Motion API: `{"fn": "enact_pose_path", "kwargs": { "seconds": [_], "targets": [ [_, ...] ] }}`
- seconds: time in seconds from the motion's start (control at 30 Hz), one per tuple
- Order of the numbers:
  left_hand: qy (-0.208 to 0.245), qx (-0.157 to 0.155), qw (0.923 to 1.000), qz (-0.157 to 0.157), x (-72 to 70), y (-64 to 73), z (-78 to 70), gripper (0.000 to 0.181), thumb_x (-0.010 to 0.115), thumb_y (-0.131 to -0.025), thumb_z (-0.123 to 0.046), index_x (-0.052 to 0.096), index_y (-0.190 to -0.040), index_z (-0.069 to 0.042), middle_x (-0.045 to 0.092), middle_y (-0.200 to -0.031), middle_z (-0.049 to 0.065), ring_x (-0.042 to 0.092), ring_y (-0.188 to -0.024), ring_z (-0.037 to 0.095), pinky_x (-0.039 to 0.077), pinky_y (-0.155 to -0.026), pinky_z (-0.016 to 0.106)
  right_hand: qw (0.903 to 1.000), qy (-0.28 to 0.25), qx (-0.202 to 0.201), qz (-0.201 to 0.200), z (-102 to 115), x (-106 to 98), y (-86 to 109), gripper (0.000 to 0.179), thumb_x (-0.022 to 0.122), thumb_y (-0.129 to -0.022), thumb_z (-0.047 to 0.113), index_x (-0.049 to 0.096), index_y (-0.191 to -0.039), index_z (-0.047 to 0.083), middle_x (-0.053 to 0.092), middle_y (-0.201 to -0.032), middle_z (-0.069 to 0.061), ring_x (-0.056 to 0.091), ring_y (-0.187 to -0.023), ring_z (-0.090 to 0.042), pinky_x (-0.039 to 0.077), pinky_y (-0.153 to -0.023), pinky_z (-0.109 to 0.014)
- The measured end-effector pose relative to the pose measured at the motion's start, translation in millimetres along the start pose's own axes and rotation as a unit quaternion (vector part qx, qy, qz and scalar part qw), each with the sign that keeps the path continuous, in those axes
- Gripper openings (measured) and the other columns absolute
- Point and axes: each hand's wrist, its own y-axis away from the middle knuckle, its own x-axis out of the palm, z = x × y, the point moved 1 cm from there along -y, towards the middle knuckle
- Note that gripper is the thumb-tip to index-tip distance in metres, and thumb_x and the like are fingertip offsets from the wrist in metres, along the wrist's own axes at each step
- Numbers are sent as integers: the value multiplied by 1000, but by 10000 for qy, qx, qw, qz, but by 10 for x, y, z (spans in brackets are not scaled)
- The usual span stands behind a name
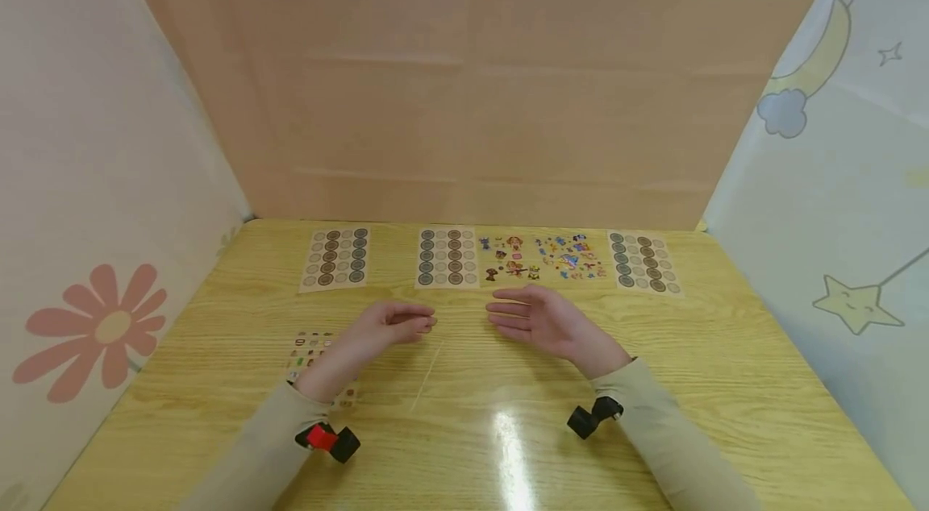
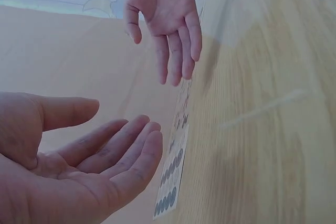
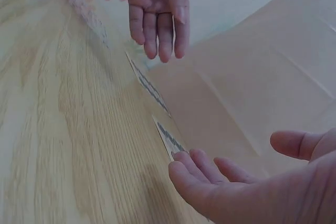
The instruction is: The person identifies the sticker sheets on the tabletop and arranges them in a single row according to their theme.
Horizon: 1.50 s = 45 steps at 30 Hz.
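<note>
In the head view both hands hover over the table, palms facing each other across a gap, with nothing in either. My left hand (image 1: 395, 323) has relaxed, slightly bent fingers, and its thumb stands apart from them in the left wrist view. Beneath the left forearm lies a sheet of small colourful stickers (image 1: 310, 351), partly covered by it. My right hand (image 1: 540, 323) has its fingers extended, just in front of a clear sheet of cartoon figure stickers (image 1: 515, 247). Nearest beyond the left fingertips is a sheet of round coin-like stickers (image 1: 447, 257).
Along the back edge of the wooden table (image 1: 464, 446) lie another round-sticker sheet (image 1: 335, 257) at left, a sheet of small bright stickers (image 1: 569, 259), and a third round-sticker sheet (image 1: 644, 263) at right. A brown back panel (image 1: 464, 92) and patterned side panels enclose the table.
</note>
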Motion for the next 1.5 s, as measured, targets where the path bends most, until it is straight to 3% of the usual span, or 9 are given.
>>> {"fn": "enact_pose_path", "kwargs": {
  "seconds": [0.5,0.6,0.73,0.93,1.13,1.23,1.3,1.4,1.5],
  "targets": [
    [1122,25,9925,475,511,-588,-216,36,57,-97,-14,53,-129,3,55,-129,22,54,-118,33,45,-98,38,9965,-328,-477,-604,281,-598,294,54,28,-105,20,10,-150,-4,9,-154,-27,14,-141,-40,19,-114,-44],
    [1393,-111,9892,447,581,-718,-229,36,57,-97,-13,53,-129,3,56,-129,20,57,-115,29,46,-97,37,9943,-532,-592,-711,369,-717,348,44,29,-105,19,28,-145,-1,9,-155,-26,19,-140,-39,18,-114,-44],
    [1767,-147,9831,449,632,-875,-219,36,56,-97,-10,52,-131,3,54,-131,17,56,-117,29,44,-100,38,9917,-744,-747,-731,463,-850,427,33,31,-105,17,47,-131,4,21,-153,-23,32,-136,-34,16,-115,-43],
    [2383,-174,9701,418,721,-1097,-175,35,53,-99,-11,51,-131,3,52,-133,20,50,-123,34,35,-106,45,9869,-1152,-966,-588,586,-1016,550,33,31,-105,17,56,-121,4,52,-130,-16,39,-132,-31,7,-116,-41],
    [2446,-379,9681,383,867,-1304,-162,42,54,-99,-13,47,-136,4,47,-139,21,50,-123,33,37,-105,44,9759,-1632,-1155,-872,685,-1171,616,28,37,-104,18,57,-117,4,61,-119,-15,48,-123,-28,5,-116,-38],
    [2688,-445,9617,307,926,-1378,-139,44,53,-99,-11,43,-138,7,45,-140,23,48,-125,35,37,-105,43,9696,-1829,-1189,-1110,710,-1243,638,28,40,-104,20,53,-123,5,51,-132,-16,47,-122,-29,7,-116,-38],
    [2814,-449,9582,265,956,-1422,-121,44,52,-99,-10,42,-138,8,43,-141,24,46,-126,36,37,-106,43,9662,-1877,-1214,-1285,722,-1286,645,31,42,-103,22,48,-129,6,36,-146,-16,46,-122,-28,9,-116,-38],
    [2890,-413,9560,278,992,-1474,-106,45,49,-100,-11,38,-139,9,42,-141,25,43,-129,37,35,-107,43,9625,-1937,-1260,-1418,738,-1343,646,35,41,-103,27,42,-132,8,8,-157,-13,28,-137,-30,10,-116,-38],
    [2919,-384,9551,335,1020,-1534,-98,48,47,-101,-13,34,-143,7,40,-143,25,41,-131,36,33,-108,43,9588,-2062,-1305,-1455,760,-1380,637,39,38,-104,31,37,-136,10,-7,-158,-9,4,-144,-26,7,-116,-38]
  ]
}}
